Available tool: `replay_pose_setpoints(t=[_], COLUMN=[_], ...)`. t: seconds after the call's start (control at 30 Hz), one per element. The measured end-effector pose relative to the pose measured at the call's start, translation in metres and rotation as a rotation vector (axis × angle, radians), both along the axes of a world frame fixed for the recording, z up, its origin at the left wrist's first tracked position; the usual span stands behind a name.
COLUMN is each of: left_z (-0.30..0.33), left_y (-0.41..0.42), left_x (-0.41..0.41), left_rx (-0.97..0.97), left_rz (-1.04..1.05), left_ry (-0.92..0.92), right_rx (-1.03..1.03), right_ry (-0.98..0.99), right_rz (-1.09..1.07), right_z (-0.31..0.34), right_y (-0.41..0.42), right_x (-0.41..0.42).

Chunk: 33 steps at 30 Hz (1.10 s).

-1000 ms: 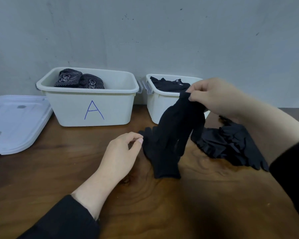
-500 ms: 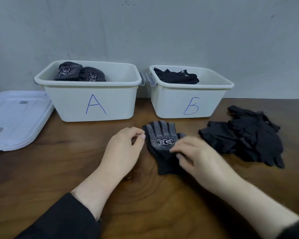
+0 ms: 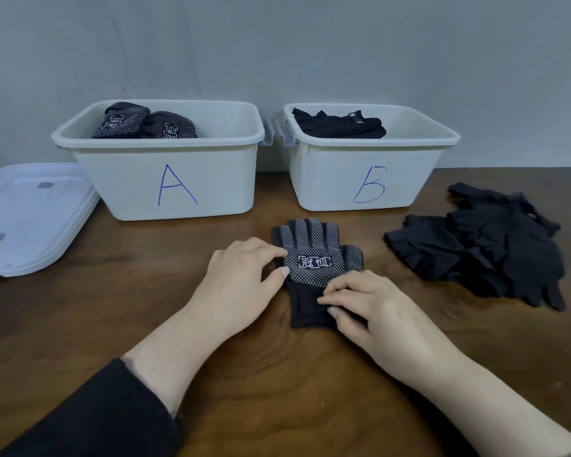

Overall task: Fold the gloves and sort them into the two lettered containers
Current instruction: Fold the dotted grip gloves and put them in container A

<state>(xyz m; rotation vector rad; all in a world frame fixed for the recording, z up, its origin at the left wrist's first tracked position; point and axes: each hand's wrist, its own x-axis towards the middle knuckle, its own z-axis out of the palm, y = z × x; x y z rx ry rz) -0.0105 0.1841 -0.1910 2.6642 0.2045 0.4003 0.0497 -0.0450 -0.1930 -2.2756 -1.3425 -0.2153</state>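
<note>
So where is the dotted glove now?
The dotted glove lies flat on the table, in front of the gap between containers A and B, under both hands' fingertips.

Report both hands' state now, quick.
Left hand: open, fingertips resting on the dotted glove at its left edge.
Right hand: open, fingers pressing the glove's cuff flat on the table.
</note>
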Motion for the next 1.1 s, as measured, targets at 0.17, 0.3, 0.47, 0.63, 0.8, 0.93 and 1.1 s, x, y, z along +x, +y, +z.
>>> replay_pose_setpoints(t=[0.17, 0.3, 0.47, 0.63, 0.8, 0.93, 1.1], left_z=[-0.002, -0.001, 0.005, 0.002, 0.002, 0.006, 0.009], left_y=[0.0, -0.001, 0.004, 0.011, 0.006, 0.0, -0.007], left_x=[0.0, -0.003, -0.013, -0.022, -0.02, -0.02, -0.02], left_rx=[0.036, 0.06, 0.027, 0.058, 0.063, 0.033, 0.03], left_rz=[-0.024, -0.023, -0.319, -0.449, -0.474, -0.461, -0.444], left_ry=[0.027, -0.001, -0.061, 0.045, 0.042, 0.029, 0.015], right_rx=[0.016, -0.009, -0.148, -0.113, -0.061, -0.071, -0.003], right_ry=[0.079, 0.133, 0.126, 0.107, 0.281, 0.187, 0.04], right_rz=[0.015, -0.002, 0.016, -0.003, -0.007, -0.02, -0.061], right_z=[0.007, 0.012, 0.007, 0.005, 0.011, 0.01, 0.014], right_y=[-0.009, -0.02, -0.021, -0.015, -0.021, -0.014, -0.008], right_x=[-0.002, 0.004, 0.008, 0.006, 0.008, 0.005, -0.003])
